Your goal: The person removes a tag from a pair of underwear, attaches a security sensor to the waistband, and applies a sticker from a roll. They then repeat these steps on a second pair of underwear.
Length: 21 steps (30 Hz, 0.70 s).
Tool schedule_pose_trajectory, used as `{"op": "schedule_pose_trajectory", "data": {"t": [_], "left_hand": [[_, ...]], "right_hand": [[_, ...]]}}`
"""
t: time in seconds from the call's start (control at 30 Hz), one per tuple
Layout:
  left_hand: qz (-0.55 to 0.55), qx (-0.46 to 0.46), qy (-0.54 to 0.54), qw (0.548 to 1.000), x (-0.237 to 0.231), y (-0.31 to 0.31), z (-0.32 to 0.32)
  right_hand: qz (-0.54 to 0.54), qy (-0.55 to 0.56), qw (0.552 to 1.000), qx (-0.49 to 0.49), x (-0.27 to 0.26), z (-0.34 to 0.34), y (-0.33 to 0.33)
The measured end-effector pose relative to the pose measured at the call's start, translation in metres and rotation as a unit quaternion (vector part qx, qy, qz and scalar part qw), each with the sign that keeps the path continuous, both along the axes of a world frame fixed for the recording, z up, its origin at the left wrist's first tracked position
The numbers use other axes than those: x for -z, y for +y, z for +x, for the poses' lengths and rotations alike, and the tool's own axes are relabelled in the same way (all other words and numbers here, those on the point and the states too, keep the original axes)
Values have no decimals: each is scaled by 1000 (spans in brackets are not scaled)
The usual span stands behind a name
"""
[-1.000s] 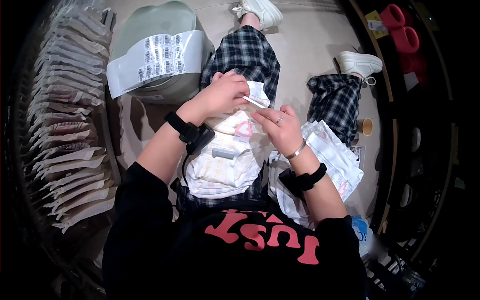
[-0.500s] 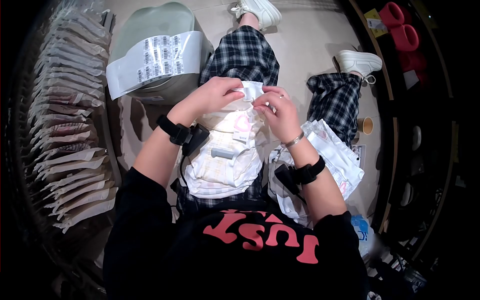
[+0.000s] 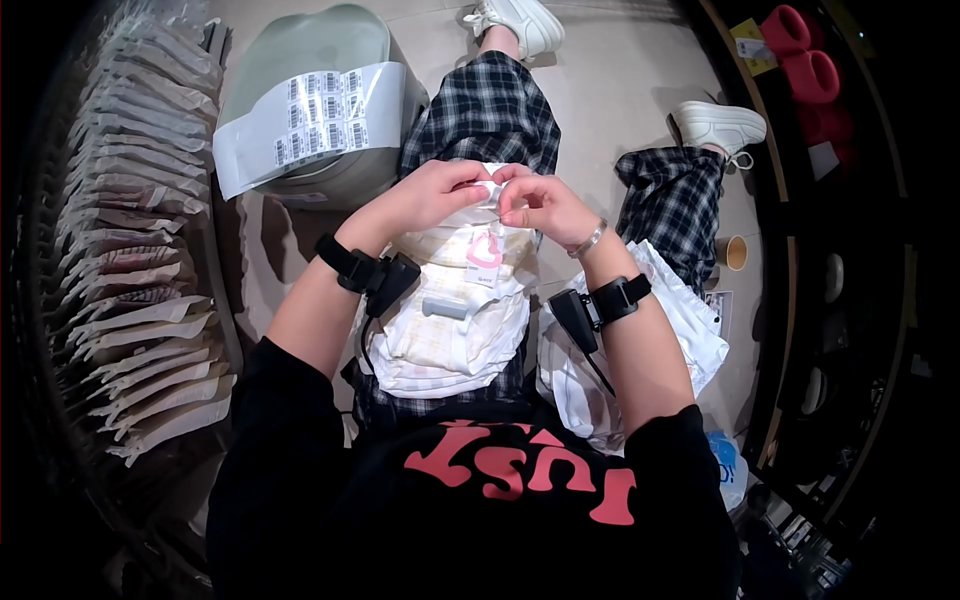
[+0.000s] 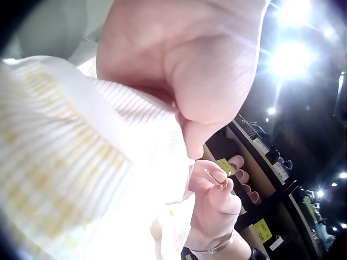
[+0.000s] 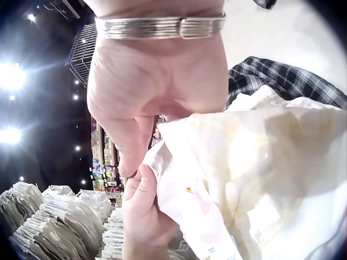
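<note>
A white garment (image 3: 425, 350) with a faint yellow pattern lies folded across the person's lap. At its far end, the left hand (image 3: 435, 192) pinches the cloth between thumb and fingers. A ribbed part of the garment (image 4: 149, 116) shows under that hand in the left wrist view. The right hand (image 3: 550, 210) is beside it, thumb and fingers curled at the same edge, fingertips close to the left ones. A hang tag (image 3: 485, 257) with a pink heart hangs below the hands, with a small gold piece at its top in the right wrist view. A grey clip-like piece (image 3: 445, 307) rests on the garment.
On the left, a dense row of bagged garments (image 3: 150, 270) hangs. A grey-green bin (image 3: 315, 45) carries a sheet of barcode labels (image 3: 325, 115). Plastic-wrapped white packs (image 3: 680, 310) lie at the right thigh, near a paper cup (image 3: 733, 252). Dark shelves stand at the right.
The right hand has turned and moved up toward the left hand, and the gap between them has narrowed. The white edge stretched between them earlier is now mostly covered. The tag hangs straighter.
</note>
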<state>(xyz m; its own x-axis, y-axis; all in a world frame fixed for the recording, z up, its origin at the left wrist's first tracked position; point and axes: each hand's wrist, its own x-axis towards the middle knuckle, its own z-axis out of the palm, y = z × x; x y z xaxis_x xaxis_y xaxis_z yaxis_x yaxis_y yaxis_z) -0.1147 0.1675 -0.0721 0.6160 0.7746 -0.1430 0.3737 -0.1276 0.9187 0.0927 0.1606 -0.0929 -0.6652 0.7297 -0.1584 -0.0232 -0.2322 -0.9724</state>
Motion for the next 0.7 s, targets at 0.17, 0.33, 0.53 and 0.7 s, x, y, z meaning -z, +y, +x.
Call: {"op": "schedule_pose_trajectory", "data": {"t": [0.17, 0.33, 0.53, 0.7], "left_hand": [[-2, -7, 1, 1000, 6, 1, 0], [15, -8, 5, 1000, 4, 1, -1], [45, -15, -3, 999, 7, 1, 0], [61, -34, 2, 998, -2, -3, 2]], "right_hand": [[-6, -1, 1000, 11, -1, -1, -3], [0, -9, 1000, 23, 2, -2, -3], [-17, -20, 999, 33, -2, -3, -3], [42, -71, 992, 94, -1, -7, -7]]}}
